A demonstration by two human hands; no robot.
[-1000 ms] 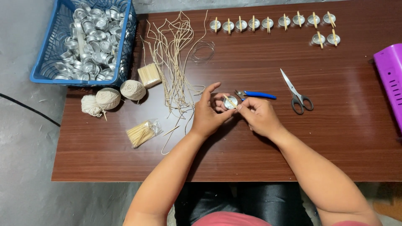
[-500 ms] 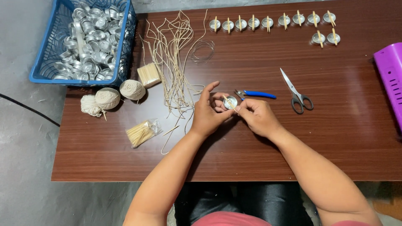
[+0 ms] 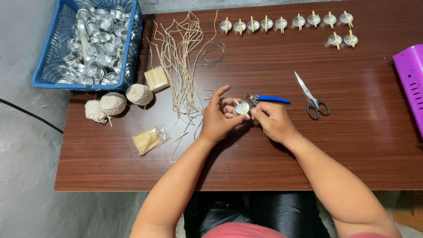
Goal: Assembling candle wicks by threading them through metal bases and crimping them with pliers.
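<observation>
Head view: small metal cup (image 3: 241, 107) held above table (image 3: 352, 145) near middle, cradled in fingertips of left hand (image 3: 218, 118). Thin wooden stick (image 3: 242, 109) laid across cup rim, long axis slanted from upper left to lower right. Lower end pinched by right hand (image 3: 273, 121), thumb and forefinger closed on it. Cup lies just left of right-hand pinch; both hands touching at cup. Blue-handled pliers (image 3: 269, 99) and scissors (image 3: 313, 97) lie just beyond, untouched.

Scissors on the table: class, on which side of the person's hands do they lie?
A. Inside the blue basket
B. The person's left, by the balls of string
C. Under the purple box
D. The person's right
D: the scissors lie on the bare table to the right of the right hand, just past the blue-handled pliers.
</observation>
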